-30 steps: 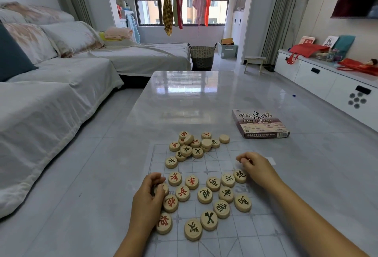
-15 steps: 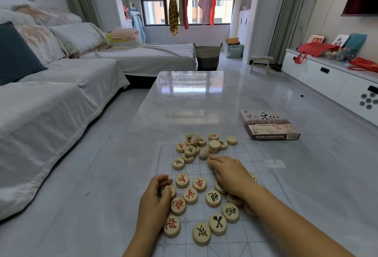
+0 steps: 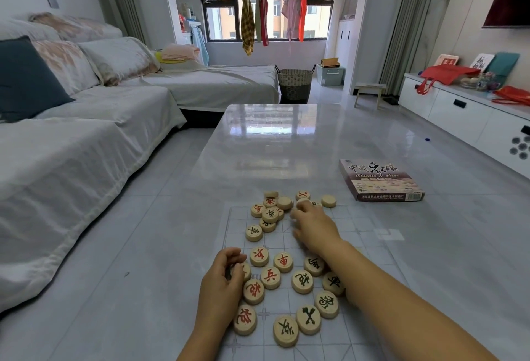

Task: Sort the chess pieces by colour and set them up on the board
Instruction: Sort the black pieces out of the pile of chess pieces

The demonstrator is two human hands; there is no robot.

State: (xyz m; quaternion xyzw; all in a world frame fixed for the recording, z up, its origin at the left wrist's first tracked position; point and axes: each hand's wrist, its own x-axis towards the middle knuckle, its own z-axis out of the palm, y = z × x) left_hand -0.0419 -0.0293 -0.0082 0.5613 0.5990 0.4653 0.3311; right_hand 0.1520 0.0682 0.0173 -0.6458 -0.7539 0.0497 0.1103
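The right hand (image 3: 314, 227) is out over the middle of the board (image 3: 370, 234), knuckles up, fingers curled down into the far heap of pieces (image 3: 272, 211) with a pale wooden disc (image 3: 302, 202) at its fingertips. Whether it actually grips that disc I cannot tell, since the fingers hide the contact. The left hand (image 3: 222, 289) sits at the near left edge of the board, fingers curled in narrow around a piece (image 3: 239, 270) pinched against the thumb, and its heel rests right beside the red-marked discs.

The pieces lie in two loose groups on the translucent grid sheet. The far group is a jumbled cluster, some discs stacked or tilted on each other, red and dark characters mixed (a few show only blank wood). The near group is spread flat: red-lettered ones (image 3: 271, 277) to the left next to the left hand, green-black ones (image 3: 308, 319) to the right, partly under the right forearm (image 3: 401, 303). One lone dark-lettered disc (image 3: 253, 233) sits between the two groups, on the left side of the board.

The board lies on the glossy grey table (image 3: 272, 142), near the person's edge. Off to the right, well apart from the pieces, the Chinese chess box (image 3: 378, 180) rests flat on the table. A covered sofa (image 3: 86, 136) runs along the left.
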